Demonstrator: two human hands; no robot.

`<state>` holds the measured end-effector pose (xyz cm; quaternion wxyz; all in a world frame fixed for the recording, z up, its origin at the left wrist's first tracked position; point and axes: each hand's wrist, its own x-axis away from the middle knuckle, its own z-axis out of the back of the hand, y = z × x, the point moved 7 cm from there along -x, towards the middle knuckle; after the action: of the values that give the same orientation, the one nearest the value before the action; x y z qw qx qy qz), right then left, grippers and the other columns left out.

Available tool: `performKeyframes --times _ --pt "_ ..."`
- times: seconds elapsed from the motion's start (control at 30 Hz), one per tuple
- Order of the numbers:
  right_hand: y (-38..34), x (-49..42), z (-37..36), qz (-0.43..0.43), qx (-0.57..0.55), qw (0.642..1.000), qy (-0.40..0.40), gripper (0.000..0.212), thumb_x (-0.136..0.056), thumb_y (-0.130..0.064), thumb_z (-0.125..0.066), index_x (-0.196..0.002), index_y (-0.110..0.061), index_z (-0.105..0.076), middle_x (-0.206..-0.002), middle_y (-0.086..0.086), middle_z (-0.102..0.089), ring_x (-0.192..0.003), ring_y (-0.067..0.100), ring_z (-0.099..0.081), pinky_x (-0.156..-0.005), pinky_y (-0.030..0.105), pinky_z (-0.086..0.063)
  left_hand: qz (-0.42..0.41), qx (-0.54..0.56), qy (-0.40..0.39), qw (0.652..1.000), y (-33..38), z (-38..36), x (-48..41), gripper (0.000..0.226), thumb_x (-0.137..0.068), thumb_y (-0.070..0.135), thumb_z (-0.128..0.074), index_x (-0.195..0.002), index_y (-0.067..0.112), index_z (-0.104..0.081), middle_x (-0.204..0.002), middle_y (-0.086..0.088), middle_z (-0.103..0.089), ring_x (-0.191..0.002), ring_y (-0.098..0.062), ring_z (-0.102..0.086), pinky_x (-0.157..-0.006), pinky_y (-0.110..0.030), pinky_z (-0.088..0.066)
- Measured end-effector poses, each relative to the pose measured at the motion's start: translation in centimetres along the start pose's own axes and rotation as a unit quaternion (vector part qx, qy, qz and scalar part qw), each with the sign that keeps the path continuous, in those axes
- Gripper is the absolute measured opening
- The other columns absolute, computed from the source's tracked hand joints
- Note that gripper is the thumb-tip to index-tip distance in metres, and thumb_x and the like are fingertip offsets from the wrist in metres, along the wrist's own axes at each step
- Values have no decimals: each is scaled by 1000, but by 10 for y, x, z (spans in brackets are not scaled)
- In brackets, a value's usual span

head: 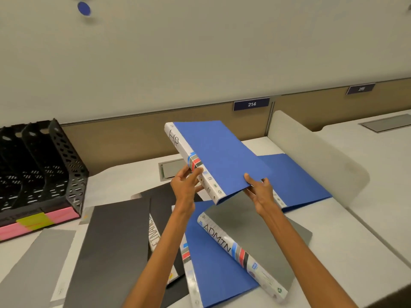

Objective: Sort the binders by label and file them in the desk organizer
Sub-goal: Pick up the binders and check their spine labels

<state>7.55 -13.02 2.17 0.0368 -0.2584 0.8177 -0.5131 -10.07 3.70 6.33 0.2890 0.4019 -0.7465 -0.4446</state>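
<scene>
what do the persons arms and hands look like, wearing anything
Both forearms are bare up to the frame edge: no sleeves, gloves, watch or bracelets. No rings show on the left hand or right hand. Slim arms, short plain fingernails.

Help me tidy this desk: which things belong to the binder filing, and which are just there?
Belongs to the job:
HR binder, held in both hands
ADMIN binder
FINANCE binder
other blue binders
black organizer

Just there:
214 sign
desk hatch
divider panel
</scene>
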Motion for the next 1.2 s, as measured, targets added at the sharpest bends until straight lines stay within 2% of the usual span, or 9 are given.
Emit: performKeyframes --times 0.13,0.3,0.53,0.6,0.67,0.73,0.97,1.1,1.2 --pt "-29 -31 32 28 84 995 39 58 -78 -8 -80 -129 -4 -52 -124 13 -64 -106 28 -68 -75 37 -60 36 22 -10 999 -23 -18 -23 29 -86 16 -69 -114 10 -66 -102 -7 -75 -89 -29 -74 -56 -27 -56" --pt "-75 -78 76 34 213 975 43 101 -68 -21 -89 -148 -16 -27 -125 -2 -51 -107 25 -63 -82 37 -56 57 -4 -52 997 -42 -52 -52 37 -77 23 -70 -112 10 -67 -94 -4 -75 -81 -24 -73 -57 -25 -55" --pt "-111 -129 114 58 393 918 2 48 -62 -35 -91 -93 -36 -55 -97 -25 -58 -80 -10 -58 -59 11 -47 78 -52 -105 990 -75 -101 -89 36 -74 27 -67 -106 12 -64 -94 0 -75 -85 -26 -72 -60 -28 -55" --pt "-116 -140 128 63 406 912 8 56 -62 -33 -91 -107 -30 -59 -106 -15 -61 -89 -4 -62 -68 13 -52 86 -63 -111 988 -89 -114 -95 35 -74 27 -67 -105 11 -64 -93 -1 -75 -82 -24 -73 -58 -27 -55" --pt "-119 -150 145 57 421 905 34 77 -63 -31 -91 -128 -17 -53 -121 -3 -59 -103 15 -62 -82 30 -54 98 -77 -127 984 -108 -128 -99 31 -78 24 -66 -106 11 -65 -97 -3 -75 -83 -24 -73 -60 -28 -56" --pt "-122 -157 163 49 437 896 64 84 -65 -28 -90 -136 -13 -47 -129 3 -55 -109 22 -58 -81 33 -50 114 -89 -141 979 -130 -141 -103 22 -84 16 -64 -105 10 -65 -103 -5 -75 -85 -27 -72 -61 -30 -55" --pt "-113 -176 220 15 503 854 135 81 -70 -22 -85 -139 -10 -43 -135 10 -54 -118 31 -55 -90 40 -48 167 -132 -123 969 -203 -169 -106 18 -92 12 -63 -110 9 -65 -97 -2 -75 -86 -26 -71 -66 -35 -57" --pt "-97 -178 237 -7 582 802 133 70 -78 -26 -77 -138 -11 -46 -132 12 -56 -114 34 -57 -83 39 -46 191 -205 -119 953 -242 -173 -98 20 -82 7 -73 -100 12 -67 -101 -1 -74 -84 -19 -73 -66 -33 -59" --pt "-79 -179 244 -12 636 762 117 65 -82 -29 -74 -140 -14 -49 -136 10 -56 -124 30 -52 -103 42 -37 193 -243 -129 942 -261 -178 -90 21 -78 14 -80 -90 20 -64 -90 7 -75 -75 -9 -73 -61 -27 -58"
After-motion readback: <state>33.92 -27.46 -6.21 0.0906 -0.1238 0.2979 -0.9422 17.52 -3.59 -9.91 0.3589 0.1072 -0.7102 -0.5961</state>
